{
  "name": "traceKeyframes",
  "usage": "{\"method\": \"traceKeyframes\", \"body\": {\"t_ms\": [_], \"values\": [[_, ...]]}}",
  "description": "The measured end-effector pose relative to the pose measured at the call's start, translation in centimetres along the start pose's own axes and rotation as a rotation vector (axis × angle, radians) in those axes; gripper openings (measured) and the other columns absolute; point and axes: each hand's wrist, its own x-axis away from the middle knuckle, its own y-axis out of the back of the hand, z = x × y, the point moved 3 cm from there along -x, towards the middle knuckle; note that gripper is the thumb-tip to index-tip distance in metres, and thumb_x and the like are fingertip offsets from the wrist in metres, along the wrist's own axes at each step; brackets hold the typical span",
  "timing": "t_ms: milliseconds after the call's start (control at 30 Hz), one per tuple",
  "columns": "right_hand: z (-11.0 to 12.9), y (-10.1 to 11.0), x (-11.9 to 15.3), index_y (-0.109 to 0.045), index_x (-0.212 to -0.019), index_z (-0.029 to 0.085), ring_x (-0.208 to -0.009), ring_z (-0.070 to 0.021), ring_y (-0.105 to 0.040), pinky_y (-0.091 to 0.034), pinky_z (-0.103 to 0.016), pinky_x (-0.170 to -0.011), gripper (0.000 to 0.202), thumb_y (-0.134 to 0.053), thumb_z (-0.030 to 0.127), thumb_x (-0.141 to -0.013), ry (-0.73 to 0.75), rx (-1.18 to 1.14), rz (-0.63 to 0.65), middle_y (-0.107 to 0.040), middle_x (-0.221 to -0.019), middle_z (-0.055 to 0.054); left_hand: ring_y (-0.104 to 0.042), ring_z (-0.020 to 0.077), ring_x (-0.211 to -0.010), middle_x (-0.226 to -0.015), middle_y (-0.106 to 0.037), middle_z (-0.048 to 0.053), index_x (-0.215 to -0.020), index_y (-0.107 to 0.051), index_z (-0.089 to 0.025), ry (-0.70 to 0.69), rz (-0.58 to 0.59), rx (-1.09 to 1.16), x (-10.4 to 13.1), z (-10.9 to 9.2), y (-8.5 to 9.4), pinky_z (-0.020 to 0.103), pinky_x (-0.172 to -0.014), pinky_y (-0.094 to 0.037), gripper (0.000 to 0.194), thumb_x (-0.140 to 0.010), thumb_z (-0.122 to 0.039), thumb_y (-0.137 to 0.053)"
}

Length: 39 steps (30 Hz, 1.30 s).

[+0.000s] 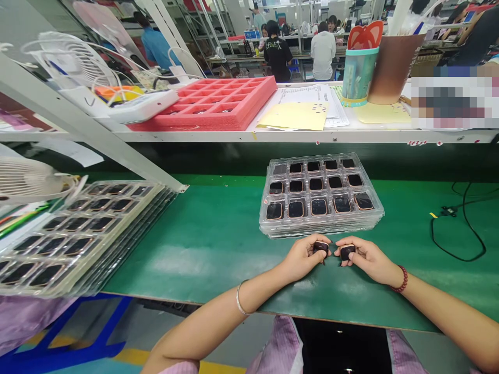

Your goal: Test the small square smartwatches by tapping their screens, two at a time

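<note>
My left hand (306,257) grips a small dark square piece (322,247) between thumb and fingers. A second dark square piece with a coppery edge (346,252) is pinched in my right hand (368,258). The two hands face each other with a narrow gap between them, over the front of the green table (218,244). Just beyond them lies a stack of clear plastic trays (319,227), whose top tray holds rows of similar dark square pieces, one in each pocket.
More tray stacks (105,236) stand at the left beside a white fan (31,176). A black cable (463,257) lies at the right. A raised shelf (280,136) bears a red foam tray (230,119), papers and cups. A slanted white post (117,137) meets the table.
</note>
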Motion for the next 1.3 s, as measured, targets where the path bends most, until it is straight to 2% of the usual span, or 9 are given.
{"method": "traceKeyframes", "body": {"t_ms": [167, 433, 633, 967, 1300], "values": [[-0.12, 0.05, -0.04, -0.054, -0.112, 0.019, -0.076, -0.0155, -0.066, -0.054, -0.032, -0.073, 0.027, -0.051, 0.02, -0.085, -0.002, 0.002, -0.011, -0.066, -0.101, -0.008, -0.056, 0.0119, -0.065, -0.081, -0.063, 0.005, -0.099, -0.057, -0.013, 0.01, 0.004, 0.029, -0.01, 0.07, -0.05, 0.027, -0.064, -0.048, 0.027, -0.075, -0.025, -0.062], [-0.33, 0.38, 0.01, -0.059, -0.104, 0.017, -0.066, -0.014, -0.065, -0.055, -0.029, -0.063, 0.024, -0.047, 0.033, -0.091, -0.019, -0.041, -0.004, -0.068, -0.09, -0.008, -0.059, 0.0143, -0.071, -0.077, -0.064, 0.006, -0.091, -0.061, -0.012, 0.009, 0.018, 0.1, 0.0, -0.2, -0.16, 0.026, -0.063, -0.049, 0.03, -0.077, -0.039, -0.063], [-0.26, 0.21, 0.13, -0.061, -0.095, 0.017, -0.063, -0.0125, -0.062, -0.055, -0.026, -0.058, 0.024, -0.053, 0.038, -0.088, -0.044, -0.078, -0.028, -0.067, -0.08, -0.006, -0.06, 0.012, -0.063, -0.078, -0.067, 0.007, -0.091, -0.063, -0.012, 0.053, 0.003, 0.053, 0.13, -0.77, -0.02, 0.024, -0.059, -0.048, 0.034, -0.081, -0.044, -0.057], [0.08, -0.02, 0.18, -0.058, -0.094, 0.017, -0.064, -0.0129, -0.059, -0.053, -0.025, -0.056, 0.017, -0.057, 0.029, -0.083, -0.028, -0.032, -0.038, -0.065, -0.078, -0.004, -0.061, 0.0131, -0.069, -0.088, -0.067, 0.008, -0.104, -0.061, -0.014, 0.046, 0.003, 0.055, 0.09, -0.81, -0.09, 0.026, -0.063, -0.049, 0.033, -0.08, -0.036, -0.058], [-0.34, 0.04, 0.03, -0.054, -0.103, 0.019, -0.078, -0.0158, -0.061, -0.054, -0.029, -0.066, 0.021, -0.054, 0.019, -0.082, 0.006, -0.022, -0.033, -0.064, -0.09, -0.006, -0.063, 0.0171, -0.081, -0.092, -0.067, 0.008, -0.108, -0.058, -0.015, 0.022, -0.004, 0.081, -0.08, 0.04, -0.03, 0.032, -0.076, -0.05, 0.034, -0.075, -0.023, -0.061]]}}
